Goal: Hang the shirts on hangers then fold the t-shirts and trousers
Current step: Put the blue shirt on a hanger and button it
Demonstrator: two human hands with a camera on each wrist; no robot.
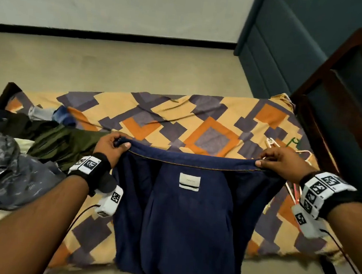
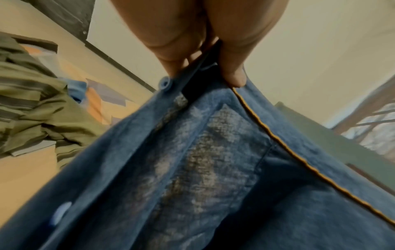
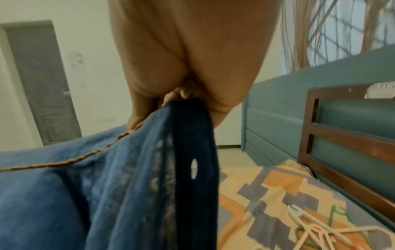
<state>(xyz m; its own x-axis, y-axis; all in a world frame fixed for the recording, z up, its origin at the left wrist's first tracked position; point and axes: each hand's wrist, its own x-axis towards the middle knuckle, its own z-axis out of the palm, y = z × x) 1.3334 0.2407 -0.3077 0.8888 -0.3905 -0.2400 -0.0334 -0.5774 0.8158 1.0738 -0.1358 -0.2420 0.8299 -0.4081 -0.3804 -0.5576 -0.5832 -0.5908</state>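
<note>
we are holding the dark blue button-up cotton shirt (image 1: 181, 214) up over the patchwork bedsheet (image 1: 199, 121) | left hand (image 1: 110, 145) and right hand (image 1: 283, 162) are pinching its collar ends | soft, light, draping | plastic hangers (image 1: 284, 151) lying at 3 o'clock

White label (image 1: 189, 181) inside navy shirt (image 1: 180, 220), frame centre: small print too blurred to read. No other text legible.
</note>
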